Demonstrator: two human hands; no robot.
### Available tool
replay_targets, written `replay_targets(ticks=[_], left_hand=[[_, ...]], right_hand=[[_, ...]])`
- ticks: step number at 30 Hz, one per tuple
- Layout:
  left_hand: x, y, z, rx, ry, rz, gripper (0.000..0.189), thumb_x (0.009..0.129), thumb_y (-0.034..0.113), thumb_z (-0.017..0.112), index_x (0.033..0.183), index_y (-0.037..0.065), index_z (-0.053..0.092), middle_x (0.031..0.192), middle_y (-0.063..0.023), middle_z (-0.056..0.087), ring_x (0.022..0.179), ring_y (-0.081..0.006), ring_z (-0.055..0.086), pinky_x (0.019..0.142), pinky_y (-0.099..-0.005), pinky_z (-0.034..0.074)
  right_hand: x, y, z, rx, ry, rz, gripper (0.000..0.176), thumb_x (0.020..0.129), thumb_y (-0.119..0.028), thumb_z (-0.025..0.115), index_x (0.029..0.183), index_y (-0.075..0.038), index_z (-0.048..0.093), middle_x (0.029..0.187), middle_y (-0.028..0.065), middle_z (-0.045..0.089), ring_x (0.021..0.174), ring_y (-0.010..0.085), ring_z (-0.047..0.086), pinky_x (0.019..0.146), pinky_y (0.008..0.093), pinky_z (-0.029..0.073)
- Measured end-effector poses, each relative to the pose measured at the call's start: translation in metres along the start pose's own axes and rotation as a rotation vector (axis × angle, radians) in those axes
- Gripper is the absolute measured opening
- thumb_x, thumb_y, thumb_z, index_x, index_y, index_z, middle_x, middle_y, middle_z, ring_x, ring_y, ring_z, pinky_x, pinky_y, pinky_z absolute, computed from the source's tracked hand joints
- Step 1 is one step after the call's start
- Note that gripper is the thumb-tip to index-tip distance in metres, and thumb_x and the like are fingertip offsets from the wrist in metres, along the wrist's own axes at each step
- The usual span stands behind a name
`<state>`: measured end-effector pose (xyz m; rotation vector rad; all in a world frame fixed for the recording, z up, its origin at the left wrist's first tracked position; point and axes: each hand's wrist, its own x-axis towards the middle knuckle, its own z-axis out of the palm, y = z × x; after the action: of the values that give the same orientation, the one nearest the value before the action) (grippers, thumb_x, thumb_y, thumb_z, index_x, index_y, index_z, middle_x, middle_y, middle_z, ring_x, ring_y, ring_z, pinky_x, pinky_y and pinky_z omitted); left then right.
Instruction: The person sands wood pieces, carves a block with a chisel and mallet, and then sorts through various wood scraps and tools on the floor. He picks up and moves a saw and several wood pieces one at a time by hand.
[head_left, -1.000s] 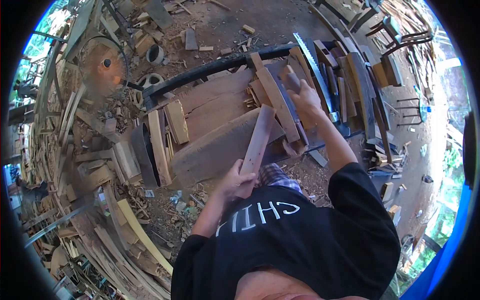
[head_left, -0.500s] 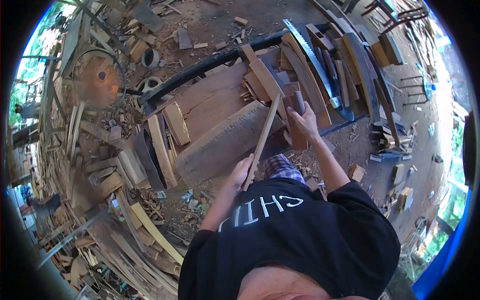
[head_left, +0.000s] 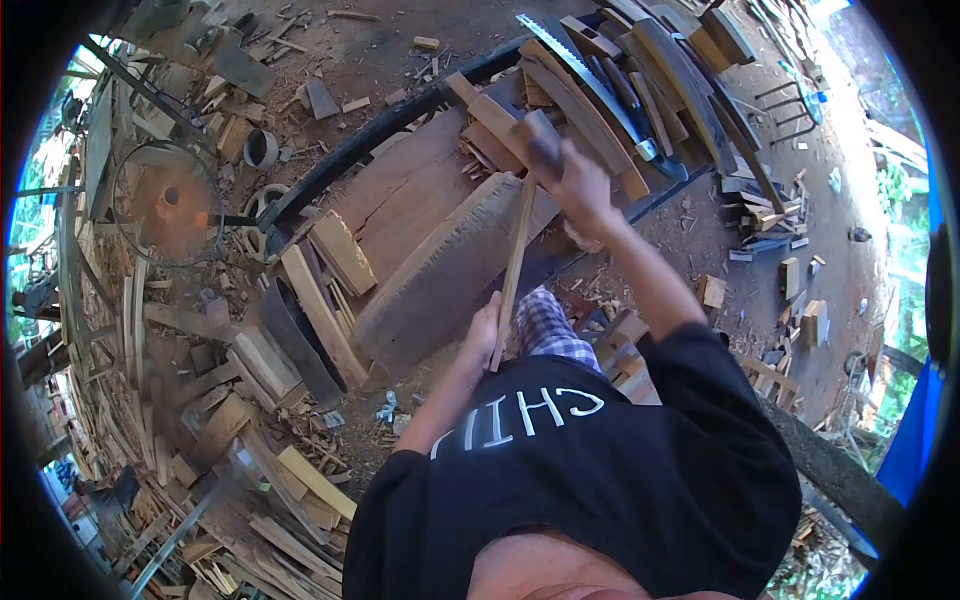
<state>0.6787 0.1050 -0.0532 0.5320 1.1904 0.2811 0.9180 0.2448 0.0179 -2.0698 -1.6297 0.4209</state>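
My left hand (head_left: 483,330) grips the wooden strip (head_left: 514,265) low, best held steady; my right hand (head_left: 585,192) clasps the dark block (head_left: 543,150).

The narrow strip (head_left: 517,260) was wood, its visible edge looking smooth and matt. The broad slab (head_left: 440,270) was matt wood, rough and scuffed along its upper edge. The bench (head_left: 410,185) had a matt wooden top with a crack in its surface. The saw blade (head_left: 575,62) was bright, glossy metal. The shirt (head_left: 590,470) was matt black cloth, and the checked garment (head_left: 550,325) was cloth too. The fan guard (head_left: 215,205) looked like thin metal wire. The ground (head_left: 375,45) looked rough and matt.
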Motion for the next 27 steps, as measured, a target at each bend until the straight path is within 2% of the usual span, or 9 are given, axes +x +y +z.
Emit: replay_targets(ticks=[2,4,5,6,11,15,17,20,27], left_hand=[[0.001,-0.006,-0.001,-0.022,0.008,0.031,0.051,0.099,0.053,0.040,0.087,0.006,0.059,0.062,-0.0027,0.053,0.043,-0.0142,0.050,0.039,-0.0295,0.043],[-0.002,-0.003,-0.002,0.138,0.229,0.452,0.047,0.099,0.049,0.042,0.090,0.007,0.059,0.063,-0.0031,0.053,0.041,-0.0135,0.050,0.036,-0.0289,0.041],[-0.025,0.012,-0.004,0.085,0.177,0.304,0.043,0.100,0.045,0.045,0.092,0.004,0.059,0.067,-0.0051,0.057,0.051,-0.0166,0.057,0.046,-0.0327,0.048],[-0.035,0.018,-0.007,0.083,0.177,0.309,0.043,0.100,0.045,0.045,0.092,0.004,0.059,0.067,-0.0051,0.057,0.051,-0.0166,0.057,0.046,-0.0327,0.048],[-0.040,0.016,-0.031,0.399,0.418,0.432,0.047,0.094,0.044,0.056,0.106,-0.001,0.057,0.079,-0.0149,0.065,0.078,-0.0299,0.066,0.076,-0.0426,0.051],[-0.050,0.012,-0.042,0.537,0.544,0.567,0.056,0.085,0.045,0.067,0.118,0.002,0.054,0.086,-0.0184,0.066,0.081,-0.0350,0.066,0.078,-0.0455,0.051],[-0.062,0.016,-0.044,0.706,0.546,0.561,0.072,0.077,0.040,0.076,0.132,0.006,0.046,0.103,-0.0203,0.064,0.093,-0.0377,0.063,0.085,-0.0455,0.049],[-0.064,0.007,-0.056,0.836,0.584,0.578,0.078,0.072,0.035,0.080,0.135,0.008,0.041,0.113,-0.0213,0.056,0.104,-0.0383,0.058,0.088,-0.0457,0.047],[-0.071,-0.023,-0.082,0.851,0.660,0.572,0.074,0.073,0.028,0.078,0.133,0.007,0.041,0.114,-0.0204,0.048,0.105,-0.0385,0.051,0.091,-0.0451,0.043]], right_hand=[[0.038,0.024,-0.001,-0.166,-0.087,0.100,0.043,0.080,-0.038,0.067,0.101,-0.004,0.054,0.091,0.0234,0.067,0.091,0.0433,0.064,0.077,0.0521,0.049],[0.041,0.036,-0.004,-0.122,-0.059,0.190,0.047,0.080,-0.041,0.067,0.103,-0.004,0.053,0.095,0.0248,0.067,0.094,0.0432,0.064,0.080,0.0514,0.049],[0.039,0.043,-0.003,-0.083,-0.047,0.287,0.051,0.079,-0.044,0.067,0.106,-0.004,0.052,0.099,0.0263,0.066,0.096,0.0431,0.064,0.083,0.0508,0.049],[0.032,0.052,0.000,-0.083,-0.045,0.282,0.051,0.079,-0.044,0.067,0.106,-0.004,0.052,0.099,0.0263,0.066,0.096,0.0431,0.064,0.083,0.0508,0.049],[-0.018,0.069,0.014,0.102,-0.111,0.379,0.059,0.078,-0.051,0.067,0.109,-0.003,0.051,0.101,0.0293,0.065,0.097,0.0448,0.063,0.085,0.0477,0.049],[-0.041,0.060,0.019,0.197,-0.106,0.394,0.060,0.078,-0.051,0.067,0.108,-0.002,0.050,0.100,0.0266,0.066,0.095,0.0407,0.065,0.085,0.0445,0.049],[-0.046,0.051,0.024,0.175,-0.100,0.365,0.059,0.078,-0.048,0.069,0.109,-0.002,0.051,0.100,0.0245,0.066,0.095,0.0377,0.065,0.084,0.0435,0.049],[-0.045,0.033,0.033,0.179,-0.111,0.296,0.057,0.078,-0.046,0.071,0.110,-0.002,0.052,0.099,0.0232,0.066,0.095,0.0368,0.065,0.083,0.0432,0.049],[-0.002,-0.017,0.052,0.095,-0.211,0.121,0.058,0.076,-0.043,0.073,0.113,-0.006,0.051,0.099,0.0268,0.065,0.096,0.0441,0.063,0.085,0.0489,0.048]])
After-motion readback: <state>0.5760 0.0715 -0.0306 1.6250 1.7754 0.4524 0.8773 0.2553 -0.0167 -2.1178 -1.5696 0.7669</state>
